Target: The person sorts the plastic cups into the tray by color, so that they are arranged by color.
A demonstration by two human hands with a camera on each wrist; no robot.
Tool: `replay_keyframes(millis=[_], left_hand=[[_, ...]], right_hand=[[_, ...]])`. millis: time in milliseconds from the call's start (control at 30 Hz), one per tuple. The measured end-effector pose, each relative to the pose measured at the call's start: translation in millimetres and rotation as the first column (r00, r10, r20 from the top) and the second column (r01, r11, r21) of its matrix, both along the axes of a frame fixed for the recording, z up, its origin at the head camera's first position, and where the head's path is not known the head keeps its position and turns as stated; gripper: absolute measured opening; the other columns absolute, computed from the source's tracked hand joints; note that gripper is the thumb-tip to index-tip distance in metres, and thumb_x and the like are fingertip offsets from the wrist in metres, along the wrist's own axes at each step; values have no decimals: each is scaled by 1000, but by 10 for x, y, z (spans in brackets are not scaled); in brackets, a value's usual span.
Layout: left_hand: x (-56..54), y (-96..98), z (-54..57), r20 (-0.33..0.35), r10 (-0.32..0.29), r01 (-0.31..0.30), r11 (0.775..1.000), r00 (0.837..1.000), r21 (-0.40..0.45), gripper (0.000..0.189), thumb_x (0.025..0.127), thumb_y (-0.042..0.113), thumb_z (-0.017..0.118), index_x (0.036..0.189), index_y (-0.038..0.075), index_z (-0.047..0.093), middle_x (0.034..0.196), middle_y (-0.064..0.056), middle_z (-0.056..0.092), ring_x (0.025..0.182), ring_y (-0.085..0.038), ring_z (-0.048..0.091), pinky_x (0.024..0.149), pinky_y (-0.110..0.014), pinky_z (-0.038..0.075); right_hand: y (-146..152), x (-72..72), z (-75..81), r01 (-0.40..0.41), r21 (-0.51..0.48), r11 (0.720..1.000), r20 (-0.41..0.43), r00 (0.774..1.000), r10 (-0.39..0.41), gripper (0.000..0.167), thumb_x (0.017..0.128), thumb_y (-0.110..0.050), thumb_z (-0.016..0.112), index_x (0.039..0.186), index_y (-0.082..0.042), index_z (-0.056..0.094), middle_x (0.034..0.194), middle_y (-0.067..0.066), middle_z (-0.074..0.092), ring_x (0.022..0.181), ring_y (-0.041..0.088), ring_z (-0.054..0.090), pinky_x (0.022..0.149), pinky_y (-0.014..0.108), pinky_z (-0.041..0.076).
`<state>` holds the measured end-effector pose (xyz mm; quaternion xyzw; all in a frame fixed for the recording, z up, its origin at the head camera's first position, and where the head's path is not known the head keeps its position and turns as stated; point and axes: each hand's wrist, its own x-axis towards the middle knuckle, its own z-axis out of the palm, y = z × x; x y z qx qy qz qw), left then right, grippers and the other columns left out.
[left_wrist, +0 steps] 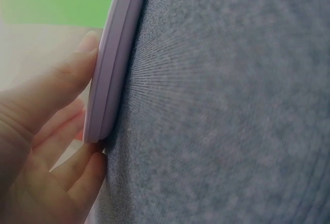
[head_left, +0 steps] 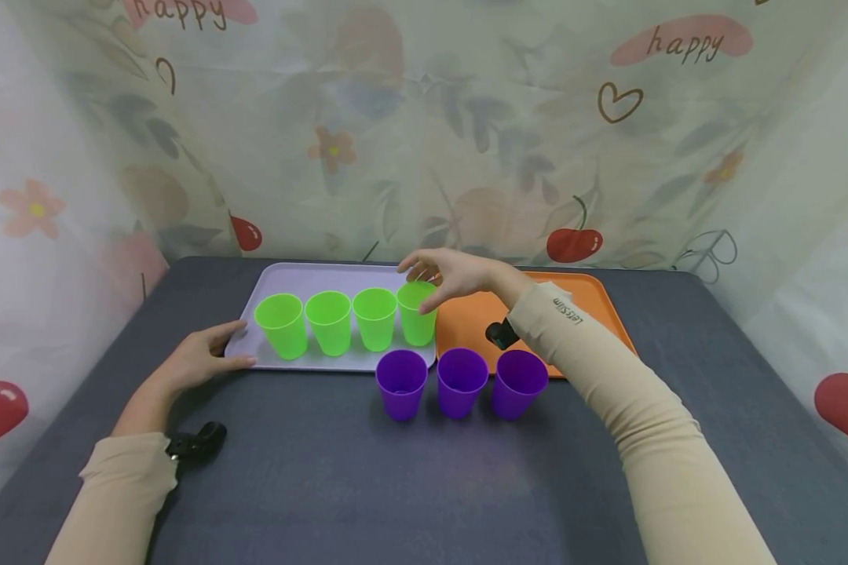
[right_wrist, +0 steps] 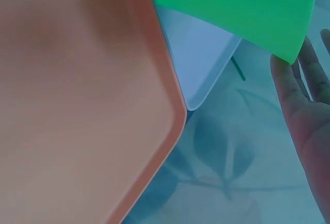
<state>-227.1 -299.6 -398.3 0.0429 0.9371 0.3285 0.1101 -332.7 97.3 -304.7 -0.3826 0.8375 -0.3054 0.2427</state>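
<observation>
Four-cup row: bright green cups [head_left: 330, 323] stand upright on a lilac tray [head_left: 339, 275]. My left hand [head_left: 196, 359] grips the tray's front left corner; in the left wrist view the thumb lies on the rim [left_wrist: 114, 64] and the other fingers sit at its outer side. At the rightmost green cup [head_left: 415, 318], my right hand [head_left: 459, 275] reaches over the rim with loosely spread fingers, thumb in front of the cup and the others behind. In the right wrist view, fingertips [right_wrist: 281, 63] are right at the rim of that green cup [right_wrist: 242, 12].
An orange tray [head_left: 586, 294] adjoins the lilac one on the right, partly behind my right forearm. Three purple cups [head_left: 461, 384] stand in a row before the trays on the dark grey table [head_left: 396, 486]. A printed curtain [head_left: 424, 157] hangs behind the table and at its sides.
</observation>
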Motion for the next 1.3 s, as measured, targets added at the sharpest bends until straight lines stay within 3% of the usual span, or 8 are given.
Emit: replay_keyframes(millis=[300, 900, 1300], left_hand=[[2, 25, 24, -8, -1, 1, 1000, 1000, -4, 89, 81, 43, 69, 146, 0, 26, 146, -34, 26, 133, -50, 29, 106, -60, 28], [9, 25, 37, -15, -12, 12, 1000, 1000, -17, 87, 82, 43, 68, 145, 0, 27, 146, -34, 27, 132, -50, 31, 105, -60, 29], [15, 16, 16, -26, -15, 15, 1000, 1000, -11, 86, 82, 42, 69, 145, -1, 28, 145, -34, 28, 132, -50, 32, 105, -59, 30]], right_hand=[[3, -4, -10, -19, 3, 1000, 4, 1000, 19, 71, 74, -10, 78, 135, -8, 42, 135, 18, 48, 127, 32, 46, 110, 43, 35], [-5, -4, 20, -78, 12, 997, 19, 997, 78, 74, 74, -8, 77, 137, -4, 38, 136, 24, 46, 129, 37, 44, 110, 49, 32], [5, 9, 70, -63, 23, 998, 5, 998, 63, 76, 76, -13, 77, 139, -8, 36, 138, 17, 47, 129, 35, 45, 109, 49, 34]])
